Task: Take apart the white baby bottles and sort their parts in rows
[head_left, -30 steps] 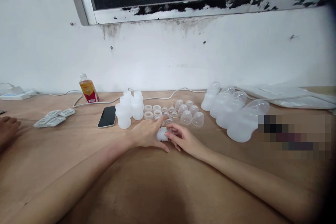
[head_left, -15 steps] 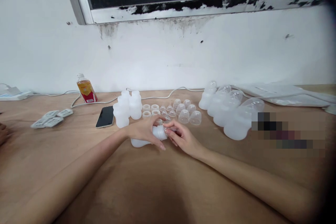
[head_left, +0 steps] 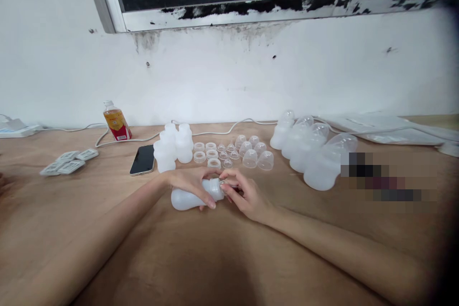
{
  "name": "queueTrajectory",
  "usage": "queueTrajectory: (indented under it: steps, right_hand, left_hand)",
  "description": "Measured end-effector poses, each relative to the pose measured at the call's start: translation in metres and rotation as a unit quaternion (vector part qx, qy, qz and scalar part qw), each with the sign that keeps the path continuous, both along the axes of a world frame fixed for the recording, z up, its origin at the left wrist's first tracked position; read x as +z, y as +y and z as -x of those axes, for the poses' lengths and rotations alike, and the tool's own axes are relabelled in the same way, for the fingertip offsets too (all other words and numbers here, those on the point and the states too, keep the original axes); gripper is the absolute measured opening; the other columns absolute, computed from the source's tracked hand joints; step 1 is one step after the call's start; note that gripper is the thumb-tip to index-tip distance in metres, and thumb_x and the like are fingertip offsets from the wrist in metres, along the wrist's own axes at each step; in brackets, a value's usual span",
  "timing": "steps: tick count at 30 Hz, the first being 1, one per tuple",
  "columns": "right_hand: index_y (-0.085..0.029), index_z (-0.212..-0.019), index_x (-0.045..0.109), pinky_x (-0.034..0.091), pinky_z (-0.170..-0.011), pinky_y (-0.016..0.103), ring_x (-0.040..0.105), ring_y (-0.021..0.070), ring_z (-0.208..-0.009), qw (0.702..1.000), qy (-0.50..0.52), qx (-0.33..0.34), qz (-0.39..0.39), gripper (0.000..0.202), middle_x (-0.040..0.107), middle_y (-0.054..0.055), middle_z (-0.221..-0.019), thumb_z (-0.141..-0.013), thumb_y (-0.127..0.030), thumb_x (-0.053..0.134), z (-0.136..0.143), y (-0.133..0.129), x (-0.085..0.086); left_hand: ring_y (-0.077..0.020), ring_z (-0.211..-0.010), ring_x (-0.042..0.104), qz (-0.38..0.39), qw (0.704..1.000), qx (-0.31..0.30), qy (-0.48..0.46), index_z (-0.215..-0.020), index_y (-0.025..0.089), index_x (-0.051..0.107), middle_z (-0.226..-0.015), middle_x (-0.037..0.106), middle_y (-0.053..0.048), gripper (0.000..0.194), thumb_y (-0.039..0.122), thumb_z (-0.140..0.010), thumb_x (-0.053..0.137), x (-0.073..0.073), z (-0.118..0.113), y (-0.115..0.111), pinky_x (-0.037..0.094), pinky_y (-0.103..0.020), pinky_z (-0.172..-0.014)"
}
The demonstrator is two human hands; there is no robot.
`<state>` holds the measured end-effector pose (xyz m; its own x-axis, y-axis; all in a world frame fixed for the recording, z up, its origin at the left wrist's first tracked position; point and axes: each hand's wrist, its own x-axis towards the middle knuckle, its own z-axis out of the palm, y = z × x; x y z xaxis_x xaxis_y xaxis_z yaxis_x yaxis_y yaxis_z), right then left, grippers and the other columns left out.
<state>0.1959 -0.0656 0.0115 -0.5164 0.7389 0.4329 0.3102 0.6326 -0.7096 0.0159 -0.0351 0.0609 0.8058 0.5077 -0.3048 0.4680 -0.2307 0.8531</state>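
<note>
A frosted baby bottle [head_left: 185,199] lies on its side just above the wooden table, its neck pointing right. My left hand [head_left: 193,184] is wrapped round it near the neck. A ring sits around the bottle's mouth. At that mouth, my right hand [head_left: 247,193] pinches a clear bottle nipple [head_left: 224,182], mostly hidden by the fingers. Just beyond my hands are several white collar rings [head_left: 200,157], several small clear nipples [head_left: 227,163] and several clear dome caps [head_left: 266,160].
Frosted bottles without caps [head_left: 165,158] stand left of the rings, beside a phone [head_left: 142,159]. Capped bottles [head_left: 320,172] form a row at the right. Further left are a drink bottle [head_left: 118,122] and flat white pieces [head_left: 72,166]. A white cable [head_left: 229,129] runs along the wall.
Both hands have come slightly nearer and left with the bottle, and more of its body shows. My left fingers have closed further round it. The right hand keeps its pinch at the mouth.
</note>
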Motion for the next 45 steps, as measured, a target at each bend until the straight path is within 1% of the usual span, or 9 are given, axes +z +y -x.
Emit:
queueTrajectory:
  steps: [2,5,9,20,34,38,41,43,45]
  right_hand:
    - [-0.02,-0.097,0.036,0.034,-0.048,0.022,0.043,0.0095,-0.045,0.999,-0.003,-0.021,0.031,0.023,0.047,-0.005,-0.052,-0.084,-0.038,0.032,-0.001,0.004,0.001]
    - [-0.02,-0.094,0.039,0.034,-0.045,0.022,0.042,0.0091,-0.041,0.995,-0.019,-0.027,0.092,0.027,0.046,-0.005,-0.05,-0.083,-0.044,0.032,-0.003,0.01,0.001]
    - [-0.02,-0.092,0.04,0.037,-0.048,0.022,0.046,0.0096,-0.045,0.99,-0.037,-0.002,0.134,0.027,0.049,-0.005,-0.053,-0.079,-0.043,0.041,-0.006,0.013,0.001]
    - [-0.019,-0.091,0.045,0.041,-0.06,0.024,0.052,0.0125,-0.069,0.995,-0.041,0.023,0.084,0.024,0.056,0.003,-0.087,-0.077,-0.038,0.047,-0.009,0.012,0.003]
    - [-0.019,-0.093,0.048,0.04,-0.054,0.022,0.051,0.0106,-0.06,0.996,-0.081,0.018,0.036,0.028,0.057,0.0,-0.076,-0.076,-0.04,0.048,-0.01,0.014,0.002]
    - [-0.021,-0.101,0.047,0.043,-0.068,0.026,0.053,0.0132,-0.078,0.991,-0.091,0.07,-0.073,0.027,0.056,0.003,-0.09,-0.076,-0.032,0.051,-0.011,0.015,0.008]
    - [-0.021,-0.103,0.047,0.04,-0.08,0.031,0.047,0.0156,-0.098,0.969,-0.129,0.124,-0.172,0.025,0.048,0.007,-0.108,-0.079,-0.021,0.045,-0.014,0.018,0.013]
    - [-0.021,-0.099,0.049,0.037,-0.086,0.035,0.042,0.0179,-0.106,0.958,-0.135,0.141,-0.21,0.022,0.044,0.009,-0.116,-0.078,-0.018,0.043,-0.017,0.017,0.015]
    - [-0.02,-0.094,0.051,0.034,-0.089,0.039,0.042,0.0201,-0.107,0.959,-0.1,0.163,-0.21,0.019,0.049,0.009,-0.112,-0.075,-0.021,0.047,-0.02,0.013,0.017]
  left_hand:
    - [-0.0183,-0.077,0.059,-0.104,0.994,0.044,-0.005,-0.11,0.023,0.036,-0.099,0.056,-0.004,0.065,0.038,-0.055,0.068,-0.001,-0.003,-0.004,0.046,-0.031,-0.066]
    - [-0.0234,-0.091,0.054,-0.276,0.956,0.099,0.02,-0.111,0.022,0.034,-0.102,0.054,-0.006,0.075,0.048,-0.049,0.068,-0.006,-0.01,-0.009,0.042,-0.034,-0.074]
    - [-0.026,-0.087,0.055,-0.373,0.916,0.111,0.098,-0.112,0.02,0.032,-0.099,0.055,-0.008,0.08,0.056,-0.049,0.064,-0.012,-0.016,-0.012,0.041,-0.034,-0.07]
    - [-0.0263,-0.083,0.055,-0.41,0.897,0.086,0.142,-0.109,0.02,0.033,-0.093,0.056,-0.007,0.074,0.056,-0.051,0.061,-0.011,-0.016,-0.013,0.04,-0.03,-0.06]
    - [-0.0254,-0.09,0.054,-0.374,0.92,0.056,0.101,-0.122,0.02,0.025,-0.1,0.056,-0.007,0.085,0.046,-0.051,0.065,-0.006,-0.012,-0.011,0.04,-0.033,-0.073]
    - [-0.0231,-0.1,0.049,-0.295,0.953,0.044,0.045,-0.125,0.021,0.02,-0.112,0.049,-0.008,0.092,0.041,-0.05,0.068,-0.002,-0.007,-0.007,0.039,-0.033,-0.082]
    - [-0.0212,-0.105,0.047,-0.234,0.971,0.041,0.018,-0.125,0.023,0.021,-0.118,0.045,-0.007,0.088,0.041,-0.053,0.068,0.0,-0.003,-0.005,0.039,-0.031,-0.084]
    - [-0.0216,-0.107,0.045,-0.238,0.97,0.049,0.015,-0.125,0.022,0.022,-0.12,0.044,-0.007,0.088,0.042,-0.052,0.068,-0.001,-0.002,-0.003,0.038,-0.032,-0.086]
    - [-0.0225,-0.108,0.044,-0.259,0.964,0.058,0.023,-0.125,0.021,0.022,-0.119,0.044,-0.008,0.09,0.043,-0.051,0.068,-0.003,-0.002,-0.003,0.037,-0.032,-0.086]
